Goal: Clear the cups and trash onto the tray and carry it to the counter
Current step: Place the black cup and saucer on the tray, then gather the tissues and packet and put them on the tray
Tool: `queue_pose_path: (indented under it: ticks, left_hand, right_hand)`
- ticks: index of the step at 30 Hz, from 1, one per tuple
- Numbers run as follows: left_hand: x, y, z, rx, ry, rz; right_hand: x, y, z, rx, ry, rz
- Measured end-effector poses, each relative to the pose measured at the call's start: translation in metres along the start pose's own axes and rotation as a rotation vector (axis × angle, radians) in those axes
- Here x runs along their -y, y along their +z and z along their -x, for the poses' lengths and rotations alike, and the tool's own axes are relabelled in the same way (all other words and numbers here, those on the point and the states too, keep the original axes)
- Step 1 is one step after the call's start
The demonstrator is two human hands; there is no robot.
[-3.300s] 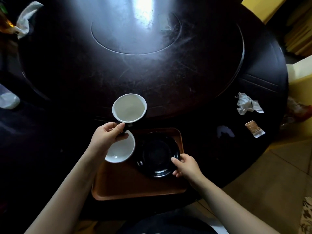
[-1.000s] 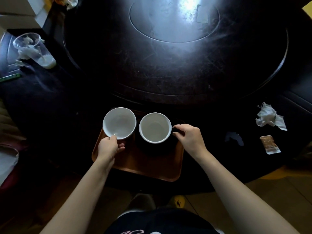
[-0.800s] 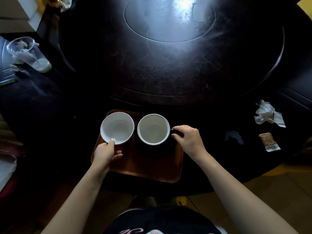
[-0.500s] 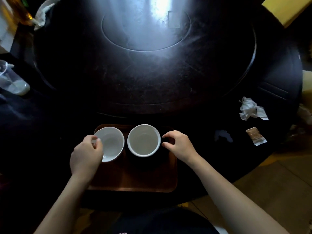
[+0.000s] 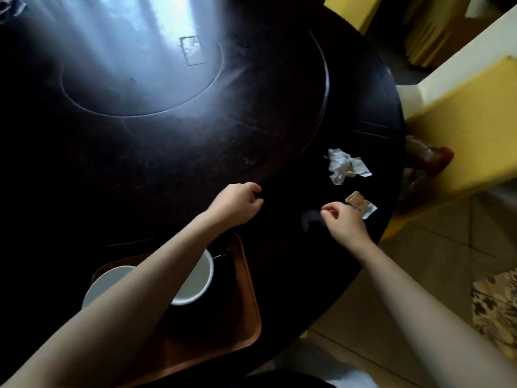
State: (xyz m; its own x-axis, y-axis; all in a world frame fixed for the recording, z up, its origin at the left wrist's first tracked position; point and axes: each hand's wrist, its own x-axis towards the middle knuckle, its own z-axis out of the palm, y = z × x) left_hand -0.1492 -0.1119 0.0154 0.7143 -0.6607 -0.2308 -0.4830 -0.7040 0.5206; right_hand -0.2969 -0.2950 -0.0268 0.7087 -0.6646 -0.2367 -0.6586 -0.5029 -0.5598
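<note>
Brown tray [image 5: 246, 317] sits at the near edge of the dark bench [image 5: 167, 152], both white cups on it: the left cup [image 5: 96, 287] and the right cup [image 5: 202, 278], each half hidden under the left forearm. Trash lies off to the right: a crumpled tissue [image 5: 342, 165] and, nearer, a small brown packet [image 5: 361, 204]. Right hand [image 5: 342, 224] reaches that way, fingers loosely curled and empty, fingertips just beside the packet. Left hand [image 5: 235, 204] hovers over the bench, also curled, holding nothing I can make out.

Risks now: the packet lies flat near the bench edge, so a clumsy pinch could slide it off onto the floor. The left forearm hangs right over the cups; dropping it could knock one over. The tissue looks light and could snag or tear.
</note>
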Motion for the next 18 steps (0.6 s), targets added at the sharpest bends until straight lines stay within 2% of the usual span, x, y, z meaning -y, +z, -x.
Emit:
queue_pose_path:
  ticks: [3, 7, 13, 18]
  left_hand:
    - [-0.037, 0.027, -0.036, 0.093, 0.043, 0.005]
    - [-0.08, 0.062, -0.079, 0.134, 0.044, 0.009]
    - [-0.123, 0.105, -0.148, 0.083, 0.017, -0.012]
    - [-0.143, 0.137, -0.193, 0.077, -0.012, -0.002]
  right_hand:
    - [-0.038, -0.024, -0.033, -0.104, 0.066, 0.162]
    - [-0.07, -0.038, -0.067, -0.028, 0.139, 0.283]
    - [-0.09, -0.042, -0.089, 0.043, 0.056, 0.152]
    - [-0.099, -0.039, -0.102, 0.115, 0.08, 0.023]
